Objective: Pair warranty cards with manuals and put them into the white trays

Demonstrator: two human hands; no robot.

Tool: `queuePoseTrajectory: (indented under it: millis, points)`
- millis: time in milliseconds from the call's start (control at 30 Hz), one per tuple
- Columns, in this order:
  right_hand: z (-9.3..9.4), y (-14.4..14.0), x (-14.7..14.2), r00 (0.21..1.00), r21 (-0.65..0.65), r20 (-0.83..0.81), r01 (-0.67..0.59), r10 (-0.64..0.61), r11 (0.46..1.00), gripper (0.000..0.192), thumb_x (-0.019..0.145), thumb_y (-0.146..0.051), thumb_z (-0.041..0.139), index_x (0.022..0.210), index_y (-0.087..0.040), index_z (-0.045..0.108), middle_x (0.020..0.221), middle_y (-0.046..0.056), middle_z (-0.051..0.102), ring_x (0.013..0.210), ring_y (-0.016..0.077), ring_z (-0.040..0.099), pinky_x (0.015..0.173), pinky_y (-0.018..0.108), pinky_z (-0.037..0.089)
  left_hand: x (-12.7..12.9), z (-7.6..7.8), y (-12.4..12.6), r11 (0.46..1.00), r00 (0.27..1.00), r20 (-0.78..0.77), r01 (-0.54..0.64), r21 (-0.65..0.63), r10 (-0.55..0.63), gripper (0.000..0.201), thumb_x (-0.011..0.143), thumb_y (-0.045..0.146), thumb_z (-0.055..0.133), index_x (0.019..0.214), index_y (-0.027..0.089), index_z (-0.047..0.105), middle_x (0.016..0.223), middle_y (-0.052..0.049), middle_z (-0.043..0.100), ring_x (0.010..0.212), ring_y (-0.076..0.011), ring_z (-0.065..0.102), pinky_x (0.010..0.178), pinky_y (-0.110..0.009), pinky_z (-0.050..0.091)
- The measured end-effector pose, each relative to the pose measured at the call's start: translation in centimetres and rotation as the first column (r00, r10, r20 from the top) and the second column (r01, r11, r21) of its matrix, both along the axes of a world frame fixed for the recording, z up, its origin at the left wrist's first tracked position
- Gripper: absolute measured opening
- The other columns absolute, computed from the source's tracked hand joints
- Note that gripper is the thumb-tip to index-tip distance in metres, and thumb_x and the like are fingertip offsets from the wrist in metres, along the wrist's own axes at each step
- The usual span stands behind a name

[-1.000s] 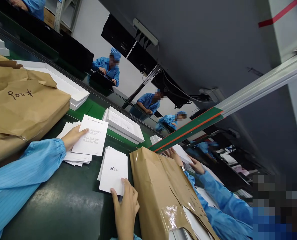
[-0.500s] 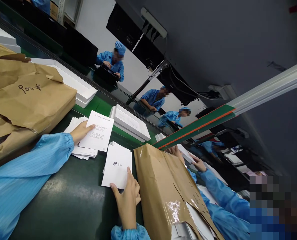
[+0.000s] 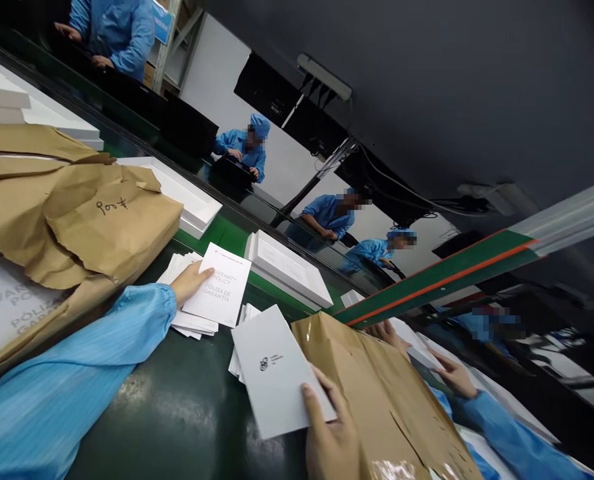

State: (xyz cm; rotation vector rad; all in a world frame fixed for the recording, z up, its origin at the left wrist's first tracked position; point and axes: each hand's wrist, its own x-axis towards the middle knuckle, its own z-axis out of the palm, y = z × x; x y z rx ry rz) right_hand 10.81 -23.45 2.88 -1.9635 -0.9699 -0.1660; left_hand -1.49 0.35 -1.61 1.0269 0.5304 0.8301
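My left hand (image 3: 189, 283) grips the left edge of a white warranty policy booklet (image 3: 220, 288), thumb on top. That booklet sits over or just above a loose stack of white booklets (image 3: 197, 327); I cannot tell whether they touch. Between thumb and fingers, my right hand (image 3: 331, 427) has a white booklet with a small black logo (image 3: 277, 380) by its lower right corner, tilted and lifted off a small pile (image 3: 235, 363) that it partly covers. Right beside this hand stands a torn brown paper package (image 3: 377, 400).
Another torn brown paper package (image 3: 111, 233), with warranty papers showing, lies on the left. White boxes (image 3: 291, 267) line the green bench (image 3: 177, 413). A green and orange post (image 3: 441, 273) slants across the right. A co-worker's hands (image 3: 454, 373) hold a white box beyond it.
My right hand has lifted the logo booklet off its small pile and turned it, bringing it nearer me. My left hand keeps its hold on the warranty booklet. The whole view has shifted.
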Motion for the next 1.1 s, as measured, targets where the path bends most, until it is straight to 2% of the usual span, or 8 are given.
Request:
queuePoseTrajectory:
  millis: [200, 333, 500, 633, 733, 833, 1000, 1100]
  points:
    - [1.7, 6.6, 0.4, 0.927, 0.199, 0.374, -0.097, 0.016, 0.975, 0.020, 0.077, -0.023, 0.039, 0.092, -0.017, 0.051, 0.088, 0.008, 0.050, 0.084, 0.0197, 0.046, 0.074, 0.035, 0.036, -0.2, 0.1, -0.1, 1.000, 0.999, 0.045, 0.010, 0.001, -0.010, 0.045, 0.066, 0.037, 0.053, 0.103, 0.013, 0.045, 0.087, -0.008, 0.062, 0.085, -0.0230, 0.055, 0.076, -0.038, 0.040]
    - [-0.4, 11.8, -1.3, 0.696, -0.130, 0.665, -0.249, 0.270, 0.960, 0.027, 0.076, -0.009, 0.033, 0.090, -0.019, 0.054, 0.085, 0.008, 0.050, 0.081, 0.0200, 0.043, 0.070, 0.037, 0.034, -0.4, 0.3, -0.3, 0.997, 0.989, 0.130, 0.064, 0.045, -0.069, 0.050, 0.064, 0.033, 0.057, 0.107, 0.014, 0.041, 0.095, -0.010, 0.059, 0.090, -0.0229, 0.053, 0.077, -0.037, 0.040]
    - [-2.8, 13.5, -3.3, 0.574, -0.371, 0.648, -0.335, 0.500, 0.866, 0.031, 0.073, -0.010, 0.037, 0.103, -0.015, 0.046, 0.096, 0.011, 0.048, 0.094, 0.0218, 0.039, 0.084, 0.047, 0.024, -0.3, 0.5, -0.2, 0.983, 0.962, 0.241, 0.095, 0.156, -0.131, 0.053, 0.056, 0.023, 0.064, 0.104, 0.015, 0.045, 0.104, -0.010, 0.055, 0.096, -0.0219, 0.049, 0.084, -0.035, 0.035]
    - [-2.9, 12.8, -2.8, 0.582, -0.419, 0.540, -0.440, 0.608, 0.794, 0.039, 0.071, -0.029, 0.048, 0.108, -0.019, 0.042, 0.111, 0.011, 0.039, 0.104, 0.0256, 0.031, 0.089, 0.051, 0.017, 0.1, 0.4, -0.3, 0.986, 0.975, 0.203, 0.055, 0.155, -0.086, 0.048, 0.055, 0.020, 0.064, 0.100, 0.014, 0.047, 0.103, -0.010, 0.055, 0.097, -0.0222, 0.049, 0.085, -0.036, 0.034]
    - [-3.1, 12.5, -0.8, 0.771, -0.163, 0.421, -0.455, 0.479, 0.875, 0.043, 0.073, -0.030, 0.047, 0.113, -0.018, 0.036, 0.117, 0.012, 0.033, 0.108, 0.0240, 0.028, 0.090, 0.047, 0.022, 0.2, 0.3, -0.4, 0.993, 0.988, 0.150, 0.011, 0.119, -0.029, 0.049, 0.056, 0.021, 0.063, 0.101, 0.015, 0.045, 0.105, -0.011, 0.054, 0.099, -0.0234, 0.047, 0.084, -0.037, 0.036]
    - [-3.5, 12.6, 1.3, 0.913, 0.154, -0.016, -0.399, 0.407, 0.904, 0.054, 0.072, -0.033, 0.047, 0.118, -0.014, 0.026, 0.115, 0.015, 0.036, 0.104, 0.0227, 0.036, 0.086, 0.043, 0.031, 0.2, 0.2, -0.4, 0.993, 0.995, 0.101, -0.021, 0.112, 0.010, 0.048, 0.057, 0.023, 0.063, 0.100, 0.015, 0.044, 0.108, -0.011, 0.052, 0.100, -0.0238, 0.046, 0.083, -0.036, 0.037]
    - [-3.6, 12.2, 1.9, 0.403, 0.332, -0.622, -0.641, 0.671, 0.692, 0.044, 0.072, -0.035, 0.048, 0.110, -0.013, 0.041, 0.097, 0.013, 0.055, 0.091, 0.0242, 0.050, 0.071, 0.040, 0.043, 0.2, 0.2, -0.7, 0.995, 0.991, 0.128, -0.040, 0.096, 0.027, 0.051, 0.057, 0.027, 0.063, 0.103, 0.014, 0.043, 0.110, -0.012, 0.050, 0.098, -0.0241, 0.048, 0.082, -0.035, 0.039]
    - [-3.8, 12.0, 1.4, 0.321, 0.413, -0.662, -0.598, 0.677, 0.687, 0.044, 0.069, -0.033, 0.052, 0.108, -0.015, 0.045, 0.096, 0.011, 0.057, 0.089, 0.0239, 0.051, 0.066, 0.037, 0.045, 0.3, 0.4, -1.1, 0.997, 0.988, 0.135, 0.071, 0.038, -0.075, 0.056, 0.061, 0.031, 0.061, 0.109, 0.013, 0.040, 0.109, -0.013, 0.051, 0.096, -0.0251, 0.049, 0.081, -0.037, 0.039]
